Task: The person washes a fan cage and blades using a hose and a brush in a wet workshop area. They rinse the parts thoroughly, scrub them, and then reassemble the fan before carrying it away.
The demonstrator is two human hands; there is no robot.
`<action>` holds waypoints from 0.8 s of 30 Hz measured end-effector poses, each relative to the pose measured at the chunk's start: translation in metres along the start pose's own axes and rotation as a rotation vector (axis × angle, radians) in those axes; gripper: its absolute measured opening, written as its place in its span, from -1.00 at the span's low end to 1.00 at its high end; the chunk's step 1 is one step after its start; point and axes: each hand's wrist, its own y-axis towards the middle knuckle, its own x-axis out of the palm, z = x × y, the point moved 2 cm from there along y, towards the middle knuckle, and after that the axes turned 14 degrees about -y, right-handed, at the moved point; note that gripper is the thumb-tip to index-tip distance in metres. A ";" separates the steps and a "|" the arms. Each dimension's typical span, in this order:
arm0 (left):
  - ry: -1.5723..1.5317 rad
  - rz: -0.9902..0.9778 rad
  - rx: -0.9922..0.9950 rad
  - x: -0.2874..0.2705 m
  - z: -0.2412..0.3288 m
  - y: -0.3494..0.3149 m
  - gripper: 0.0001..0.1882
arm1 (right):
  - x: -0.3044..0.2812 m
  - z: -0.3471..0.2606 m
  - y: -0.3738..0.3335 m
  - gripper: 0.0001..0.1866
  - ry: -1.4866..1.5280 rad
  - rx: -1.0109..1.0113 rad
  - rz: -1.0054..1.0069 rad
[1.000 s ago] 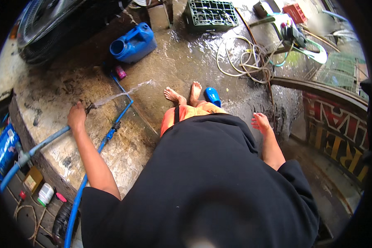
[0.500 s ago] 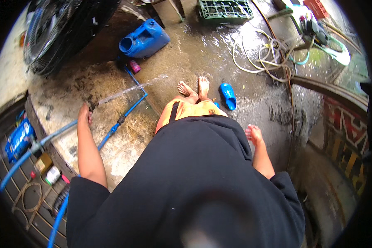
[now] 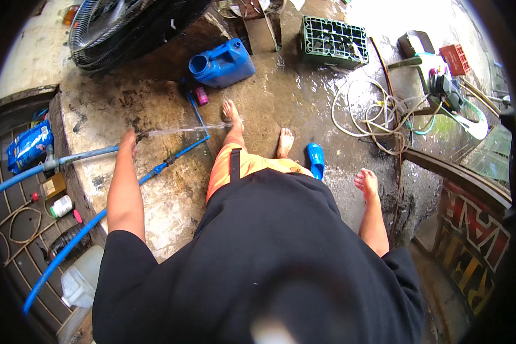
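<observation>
At the left, my left hand [image 3: 129,142] is closed at a dark faucet [image 3: 143,135] on the end of a blue pipe [image 3: 94,153]; the hand hides part of it. A thin water stream [image 3: 189,129] shoots rightward from the faucet and reaches my bare left foot [image 3: 232,112]. My bare right foot [image 3: 285,142] stands on the wet floor, beside a single blue clog [image 3: 315,160]. Out to the right hangs my right hand [image 3: 367,182], holding nothing, its fingers apart.
Ahead lie a blue jerrycan [image 3: 223,64], a small pink bottle [image 3: 201,96] and a green crate [image 3: 333,43]. A coiled pale hose [image 3: 378,117] spreads at the right. A large black fan [image 3: 132,34] stands far left. Another blue pipe [image 3: 178,155] crosses the concrete ledge [image 3: 160,212].
My left foot has stepped forward and left, into the water stream. My right hand has swung a little outward. The view has shifted, while my left hand stays at the faucet.
</observation>
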 end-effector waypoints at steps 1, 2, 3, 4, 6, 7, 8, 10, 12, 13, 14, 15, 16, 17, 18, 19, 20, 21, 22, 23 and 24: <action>0.000 0.003 -0.002 -0.001 -0.001 0.001 -0.34 | 0.006 -0.004 0.001 -0.68 0.004 -0.020 0.006; 0.001 0.001 -0.006 -0.002 -0.003 0.001 -0.34 | 0.013 -0.007 0.001 -0.67 0.000 -0.038 -0.002; 0.002 -0.006 -0.010 -0.003 -0.003 0.000 -0.34 | 0.023 -0.008 0.001 -0.67 0.001 -0.032 -0.008; 0.039 -0.014 -0.029 -0.004 -0.003 0.000 -0.34 | 0.033 -0.008 0.001 -0.67 -0.009 -0.037 -0.045; 0.041 -0.022 0.019 -0.005 -0.002 -0.003 -0.33 | 0.054 -0.007 -0.003 -0.67 -0.035 -0.030 -0.083; 0.042 -0.028 0.047 -0.006 -0.001 -0.005 -0.31 | 0.066 -0.006 -0.005 -0.67 -0.054 0.008 -0.073; 0.062 -0.067 0.141 -0.004 0.001 -0.007 -0.36 | 0.077 -0.007 -0.008 -0.67 -0.073 0.030 -0.087; 0.059 -0.062 0.247 -0.005 0.002 -0.009 -0.36 | 0.100 -0.013 -0.014 -0.67 -0.109 0.010 -0.086; 0.103 -0.047 0.276 -0.007 0.001 -0.008 -0.34 | 0.124 -0.023 -0.021 -0.67 -0.158 0.010 -0.077; 0.056 -0.102 0.230 -0.008 0.000 -0.007 -0.33 | 0.135 -0.029 -0.025 -0.68 -0.197 0.022 -0.059; 0.015 -0.159 0.185 -0.007 -0.001 -0.005 -0.32 | 0.148 -0.036 -0.029 -0.65 -0.238 -0.005 -0.078; 0.020 -0.181 0.150 -0.007 -0.001 -0.002 -0.32 | 0.160 -0.042 -0.034 -0.63 -0.259 -0.049 -0.105; 0.027 -0.178 0.133 -0.008 0.000 0.001 -0.31 | 0.172 -0.046 -0.039 -0.62 -0.286 -0.069 -0.110; 0.036 -0.227 0.141 -0.006 0.001 0.003 -0.32 | 0.180 -0.049 -0.044 -0.60 -0.298 -0.083 -0.116; 0.044 -0.251 0.174 -0.005 0.003 0.006 -0.32 | 0.187 -0.052 -0.049 -0.58 -0.317 -0.115 -0.131; 0.055 -0.274 0.207 -0.003 0.004 0.009 -0.33 | 0.194 -0.053 -0.054 -0.55 -0.316 -0.116 -0.147; 0.010 -0.252 0.149 -0.003 0.004 0.012 -0.34 | 0.198 -0.052 -0.059 -0.56 -0.347 -0.117 -0.139; -0.019 -0.251 0.145 -0.001 0.004 0.014 -0.34 | 0.200 -0.048 -0.063 -0.58 -0.349 -0.122 -0.128; -0.044 -0.248 0.135 -0.002 0.003 0.017 -0.35 | 0.201 -0.041 -0.066 -0.60 -0.346 -0.140 -0.109; -0.065 -0.240 0.121 -0.002 0.001 0.020 -0.36 | 0.203 -0.031 -0.069 -0.62 -0.327 -0.097 -0.104; -0.095 -0.246 0.119 -0.003 -0.001 0.022 -0.38 | 0.204 -0.021 -0.070 -0.63 -0.341 -0.111 -0.097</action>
